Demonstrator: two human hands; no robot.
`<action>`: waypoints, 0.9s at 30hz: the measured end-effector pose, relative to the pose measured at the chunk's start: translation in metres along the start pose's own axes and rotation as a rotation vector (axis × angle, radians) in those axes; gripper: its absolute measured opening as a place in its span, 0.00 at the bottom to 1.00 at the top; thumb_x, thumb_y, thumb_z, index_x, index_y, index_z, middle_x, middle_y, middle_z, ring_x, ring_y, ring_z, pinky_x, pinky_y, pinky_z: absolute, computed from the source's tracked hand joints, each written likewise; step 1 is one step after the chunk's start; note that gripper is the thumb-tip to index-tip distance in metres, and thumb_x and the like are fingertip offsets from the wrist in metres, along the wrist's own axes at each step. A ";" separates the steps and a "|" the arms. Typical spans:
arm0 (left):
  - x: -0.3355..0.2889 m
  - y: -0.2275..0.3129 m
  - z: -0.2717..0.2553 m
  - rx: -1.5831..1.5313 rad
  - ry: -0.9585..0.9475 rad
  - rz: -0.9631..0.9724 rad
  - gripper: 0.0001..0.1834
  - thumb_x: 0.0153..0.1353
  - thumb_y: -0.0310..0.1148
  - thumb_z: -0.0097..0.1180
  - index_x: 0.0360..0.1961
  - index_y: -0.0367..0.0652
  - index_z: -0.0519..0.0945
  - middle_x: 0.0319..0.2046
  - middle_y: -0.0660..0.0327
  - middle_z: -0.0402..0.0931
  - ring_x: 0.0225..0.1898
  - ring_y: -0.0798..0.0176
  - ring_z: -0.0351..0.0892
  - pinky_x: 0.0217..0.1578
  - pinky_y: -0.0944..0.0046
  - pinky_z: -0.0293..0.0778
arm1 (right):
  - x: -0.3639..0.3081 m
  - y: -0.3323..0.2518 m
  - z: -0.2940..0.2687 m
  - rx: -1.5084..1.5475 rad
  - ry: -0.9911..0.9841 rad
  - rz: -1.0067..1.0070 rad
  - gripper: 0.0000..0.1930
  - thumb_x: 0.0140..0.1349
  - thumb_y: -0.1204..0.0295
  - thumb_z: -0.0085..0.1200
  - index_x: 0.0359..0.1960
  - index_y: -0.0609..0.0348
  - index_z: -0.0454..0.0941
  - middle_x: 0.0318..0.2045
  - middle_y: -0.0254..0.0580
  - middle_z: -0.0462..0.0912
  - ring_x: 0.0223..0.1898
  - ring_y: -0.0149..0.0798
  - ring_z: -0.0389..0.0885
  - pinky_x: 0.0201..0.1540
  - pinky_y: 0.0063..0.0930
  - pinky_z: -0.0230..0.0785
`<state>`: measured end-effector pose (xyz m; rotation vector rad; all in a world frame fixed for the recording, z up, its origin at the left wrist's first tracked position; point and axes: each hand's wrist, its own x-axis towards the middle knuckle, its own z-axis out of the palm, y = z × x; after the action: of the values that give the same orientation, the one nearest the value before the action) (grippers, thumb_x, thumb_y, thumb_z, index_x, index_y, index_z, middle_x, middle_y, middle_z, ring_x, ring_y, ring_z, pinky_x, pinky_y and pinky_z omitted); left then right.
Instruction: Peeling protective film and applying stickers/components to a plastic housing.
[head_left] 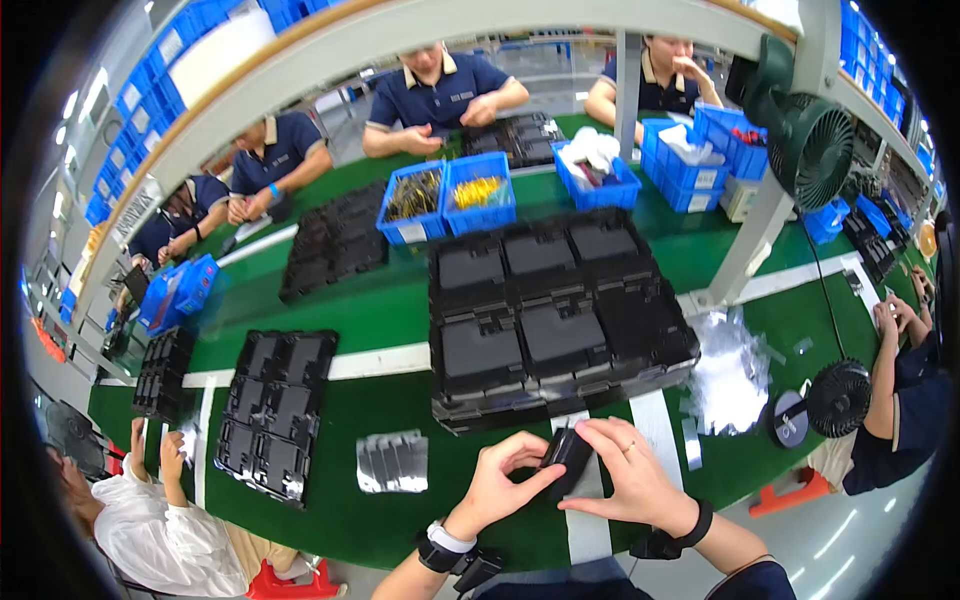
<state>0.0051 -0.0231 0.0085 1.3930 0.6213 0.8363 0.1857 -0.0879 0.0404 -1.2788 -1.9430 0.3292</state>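
Observation:
Between my two hands, just above the near edge of the green table, is a small black box-shaped part, tilted. My left hand grips its left side with thumb and fingers. My right hand has its fingertips on the part's upper right end, the thumb lower down and apart from it. Right beyond my hands stands a stack of black compartment trays; flat dark pieces fill most compartments of the top one, while the near right one shows no such piece. What the part is exactly, I cannot make out.
Clear film sheets lie left of my hands, a shiny film pile right. A small black fan stands at right. Another black tray lies left. Blue bins stand beyond the stack. Co-workers sit around the table.

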 end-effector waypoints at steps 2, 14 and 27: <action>-0.001 -0.004 -0.006 0.169 0.128 0.054 0.07 0.49 0.21 0.60 0.31 0.34 0.77 0.29 0.60 0.78 0.32 0.70 0.78 0.35 0.72 0.74 | 0.004 0.013 0.006 0.182 -0.013 0.141 0.35 0.44 0.66 0.65 0.55 0.58 0.64 0.42 0.44 0.74 0.45 0.45 0.72 0.51 0.36 0.64; 0.010 -0.003 -0.010 0.427 0.125 0.124 0.11 0.49 0.24 0.62 0.35 0.35 0.79 0.31 0.58 0.79 0.35 0.68 0.79 0.39 0.70 0.73 | 0.003 0.049 0.024 0.712 0.007 0.328 0.08 0.53 0.77 0.56 0.36 0.64 0.79 0.30 0.39 0.80 0.32 0.28 0.78 0.38 0.21 0.70; 0.005 0.002 -0.007 0.478 0.316 0.181 0.10 0.48 0.23 0.63 0.34 0.34 0.79 0.28 0.60 0.79 0.29 0.71 0.79 0.33 0.74 0.74 | 0.015 0.046 0.037 0.788 0.155 0.280 0.08 0.54 0.77 0.57 0.36 0.65 0.79 0.35 0.42 0.80 0.38 0.30 0.77 0.43 0.23 0.70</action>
<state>0.0024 -0.0147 0.0107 1.7824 0.9964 1.1129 0.1867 -0.0468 -0.0039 -0.9877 -1.2801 0.9895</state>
